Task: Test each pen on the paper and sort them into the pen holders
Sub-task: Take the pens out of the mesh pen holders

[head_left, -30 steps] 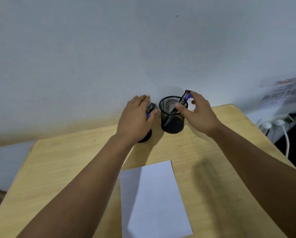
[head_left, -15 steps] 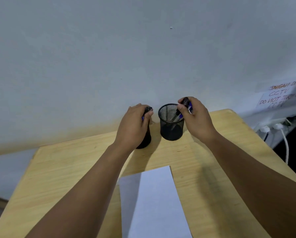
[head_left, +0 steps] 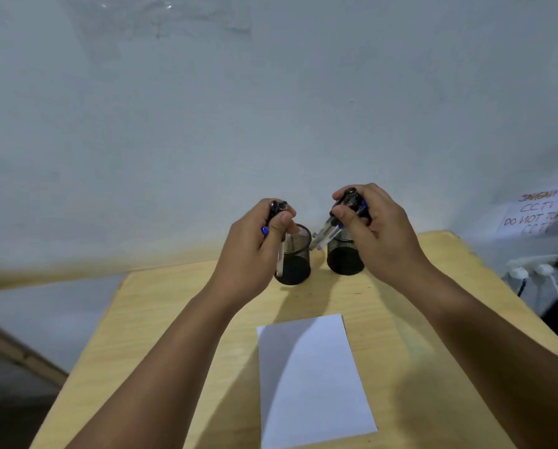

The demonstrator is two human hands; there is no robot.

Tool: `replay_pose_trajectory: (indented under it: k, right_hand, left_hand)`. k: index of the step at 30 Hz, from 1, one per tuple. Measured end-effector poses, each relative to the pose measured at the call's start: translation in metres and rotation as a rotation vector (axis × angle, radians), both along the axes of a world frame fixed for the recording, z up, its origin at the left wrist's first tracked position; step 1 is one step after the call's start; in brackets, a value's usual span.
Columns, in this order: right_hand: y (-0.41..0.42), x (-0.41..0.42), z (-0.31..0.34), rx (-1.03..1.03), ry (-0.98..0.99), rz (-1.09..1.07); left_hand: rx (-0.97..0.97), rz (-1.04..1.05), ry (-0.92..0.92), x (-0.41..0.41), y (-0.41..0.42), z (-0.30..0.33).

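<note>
Two black mesh pen holders stand at the far edge of the wooden table (head_left: 161, 319): the left holder (head_left: 295, 262) and the right holder (head_left: 344, 257). My left hand (head_left: 255, 251) grips a bunch of pens (head_left: 280, 257) lifted above the left holder, tips pointing down. My right hand (head_left: 373, 231) grips another bunch of clear pens (head_left: 327, 233) with black and blue caps, slanting down-left above the right holder. A white sheet of paper (head_left: 313, 377) lies on the table nearer to me.
A pale wall rises right behind the holders. A paper notice (head_left: 536, 218) hangs on the wall at the right. White plugs and cables (head_left: 543, 273) sit beyond the table's right edge. A wooden frame (head_left: 15, 354) shows at lower left.
Both hands have lifted their bunches of pens up out of the holders and drawn them slightly toward me. The view has shifted, so the holders now appear further right.
</note>
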State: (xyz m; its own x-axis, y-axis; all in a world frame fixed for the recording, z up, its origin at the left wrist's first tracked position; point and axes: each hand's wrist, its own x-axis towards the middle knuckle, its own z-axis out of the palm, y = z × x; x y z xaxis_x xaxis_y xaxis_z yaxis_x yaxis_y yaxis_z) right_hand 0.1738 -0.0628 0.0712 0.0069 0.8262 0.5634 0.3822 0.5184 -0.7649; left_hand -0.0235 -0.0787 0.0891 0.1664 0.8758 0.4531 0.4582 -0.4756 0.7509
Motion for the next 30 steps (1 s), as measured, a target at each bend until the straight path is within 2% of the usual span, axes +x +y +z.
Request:
replay_pose_trajectory:
  k: [6,12,17,25,30]
  right_hand:
    - [-0.026,-0.056,-0.020,-0.227,-0.086,0.277]
    - [-0.044,-0.111,-0.052,-0.620,0.001,0.557]
    - [-0.048,-0.142,-0.069,-0.901,-0.008,0.624]
    - [-0.048,-0.167,-0.086,-0.914,-0.253,0.517]
    - [-0.046,-0.165,-0.088,-0.909,-0.286,0.470]
  left_hand:
    - [-0.223,0.030,-0.152,-0.059,-0.044,-0.013]
    - [-0.547,0.052,-0.228,-0.117,-0.075,-0.036]
    - [-0.768,0.062,-0.222,-0.137,-0.080,-0.058]
    - [-0.843,0.122,-0.110,-0.138,-0.076,-0.080]
    - [-0.827,0.158,-0.045,-0.143,-0.069,-0.091]
